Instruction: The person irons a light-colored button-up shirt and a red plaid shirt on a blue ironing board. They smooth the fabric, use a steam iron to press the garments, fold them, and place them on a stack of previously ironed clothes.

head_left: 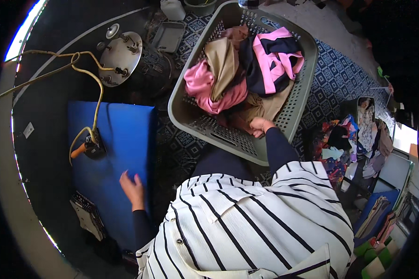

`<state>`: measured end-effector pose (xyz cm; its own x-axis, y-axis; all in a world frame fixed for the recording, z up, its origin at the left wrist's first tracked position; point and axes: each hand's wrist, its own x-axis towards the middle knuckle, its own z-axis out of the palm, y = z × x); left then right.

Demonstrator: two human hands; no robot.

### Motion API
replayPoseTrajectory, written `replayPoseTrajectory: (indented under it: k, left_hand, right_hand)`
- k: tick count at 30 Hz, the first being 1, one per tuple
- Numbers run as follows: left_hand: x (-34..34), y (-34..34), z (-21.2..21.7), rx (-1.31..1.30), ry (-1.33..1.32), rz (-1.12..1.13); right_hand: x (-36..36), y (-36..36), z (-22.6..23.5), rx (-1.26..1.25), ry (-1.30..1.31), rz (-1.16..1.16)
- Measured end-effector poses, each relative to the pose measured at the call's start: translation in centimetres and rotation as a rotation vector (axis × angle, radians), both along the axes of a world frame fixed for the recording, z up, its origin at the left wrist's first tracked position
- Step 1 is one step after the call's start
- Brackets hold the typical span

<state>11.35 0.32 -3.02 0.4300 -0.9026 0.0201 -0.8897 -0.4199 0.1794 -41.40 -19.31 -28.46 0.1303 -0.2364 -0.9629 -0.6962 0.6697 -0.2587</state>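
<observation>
A large grey-green plastic laundry basket [191, 118] with holes in its walls stands ahead of me. In it lie a pink cloth [198, 80], a tan cloth [222, 65], a black and pink garment [270, 60] and a brown cloth [260, 106]. My right hand [262, 125] reaches over the basket's near side, its fingers curled on the brown cloth. Over the near right part of a blue padded ironing board [125, 135] hovers my left hand [132, 189], empty, thumb and fingers apart. An iron [94, 148] with an orange handle rests on the board beyond it.
A yellowish hose [100, 88] runs from the iron to a metal boiler tank [121, 58]. Beyond stand a grey tray [168, 37] and a white jug [173, 9]. At right are piled clothes [337, 144] and folded fabrics [375, 214]. Patterned blue flooring [335, 79] surrounds the basket.
</observation>
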Motion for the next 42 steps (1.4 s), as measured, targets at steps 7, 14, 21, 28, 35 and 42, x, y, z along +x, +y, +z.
replayPoseTrajectory:
  k: [7, 14, 21, 28, 35, 42]
  left_hand:
    - [-21.4, -11.9, 4.7, 0.213, 0.183, -0.921]
    - [-22.5, -11.5, -0.7, 0.167, -0.094, -1.012]
    - [-21.7, -9.9, 1.4, 0.253, 0.002, -0.965]
    - [-19.9, -11.0, 2.2, 0.162, 0.439, -0.939]
    - [-23.8, -12.9, 3.3, 0.006, 0.676, -0.797]
    - [-30.3, -15.0, 9.0, -0.188, 1.779, -0.648]
  right_hand:
    - [1.6, 3.2, -7.0, -0.622, 0.410, 0.567]
    - [2.4, 3.3, -10.3, -1.023, 0.613, 0.813]
    - [3.8, 1.9, -5.0, -1.077, 0.325, 0.905]
    - [1.8, -5.1, 26.5, -1.050, 0.180, 0.880]
    - [2.4, -2.7, 52.5, -1.196, -0.092, 0.535]
    - [5.1, 0.0, 64.3, -1.206, -0.746, -0.064]
